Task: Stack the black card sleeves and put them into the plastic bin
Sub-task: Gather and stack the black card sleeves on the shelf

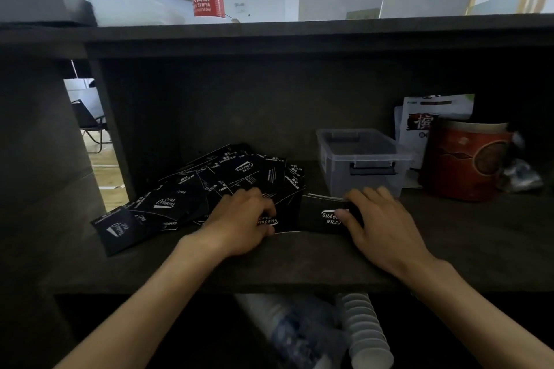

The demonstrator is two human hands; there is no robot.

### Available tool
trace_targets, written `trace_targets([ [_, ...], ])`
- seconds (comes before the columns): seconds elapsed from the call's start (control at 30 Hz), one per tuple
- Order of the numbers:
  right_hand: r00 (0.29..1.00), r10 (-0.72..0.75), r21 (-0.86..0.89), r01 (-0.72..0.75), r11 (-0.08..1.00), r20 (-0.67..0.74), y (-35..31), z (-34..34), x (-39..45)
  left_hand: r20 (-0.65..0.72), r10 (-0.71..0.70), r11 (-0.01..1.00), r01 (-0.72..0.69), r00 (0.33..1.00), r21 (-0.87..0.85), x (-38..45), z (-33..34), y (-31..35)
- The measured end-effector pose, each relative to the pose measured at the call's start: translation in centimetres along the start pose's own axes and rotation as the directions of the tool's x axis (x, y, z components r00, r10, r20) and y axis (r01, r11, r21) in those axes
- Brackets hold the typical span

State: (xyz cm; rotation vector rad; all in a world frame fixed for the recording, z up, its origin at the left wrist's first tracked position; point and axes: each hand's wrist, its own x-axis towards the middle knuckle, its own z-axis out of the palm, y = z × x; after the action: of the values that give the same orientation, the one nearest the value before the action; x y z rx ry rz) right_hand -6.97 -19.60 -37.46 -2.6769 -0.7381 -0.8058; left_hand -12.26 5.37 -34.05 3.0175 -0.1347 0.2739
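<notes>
Hand positions: both rest on the dark wooden shelf (449,249). Scattered pile of black printed card sleeves (209,186) lies fanned at left; clear rectangular plastic bin (359,156) stands at right, seemingly holding nothing. Left hand (242,225), fingers curled, presses on the pile's near edge. Right hand (380,219) pinches a small gathered stack of sleeves (323,216) just before the bin. Judgement: gathering step in hand; next, draw more sleeves across and square the edges.
</notes>
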Motion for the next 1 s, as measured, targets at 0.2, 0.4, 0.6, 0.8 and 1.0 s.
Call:
trace_targets([
  [0.2, 1.0, -0.007, 0.006, 0.008, 1.0, -0.029, 0.1, 0.0, -0.1, 0.184, -0.018, 0.995, 0.0, 0.983, 0.101, 2.1, -0.8, -0.2],
  [0.4, 0.998, 0.024, -0.01, -0.024, 1.0, -0.063, 0.1, -0.2, -0.5, 0.131, -0.046, 0.978, 0.071, 0.99, -0.195, 3.0, -1.9, -0.8],
  [0.6, 0.998, 0.023, -0.072, -0.027, 0.997, -0.055, 0.0, -0.1, -0.4, -0.171, -0.316, 0.406, -0.03, 0.933, -0.913, 1.8, -1.8, -1.1],
  [0.8, 0.998, 0.04, -0.086, -0.043, 0.995, -0.039, 0.0, -0.1, -0.6, -0.355, -0.293, 0.525, -0.162, 0.888, -0.836, 1.3, 1.9, 2.6],
  [1.0, 0.999, 0.027, -0.032, -0.027, 0.999, -0.022, -0.4, -0.2, -0.4, -0.503, -0.18, 0.949, 0.014, 0.846, -0.316, 0.7, 4.3, 4.8],
])
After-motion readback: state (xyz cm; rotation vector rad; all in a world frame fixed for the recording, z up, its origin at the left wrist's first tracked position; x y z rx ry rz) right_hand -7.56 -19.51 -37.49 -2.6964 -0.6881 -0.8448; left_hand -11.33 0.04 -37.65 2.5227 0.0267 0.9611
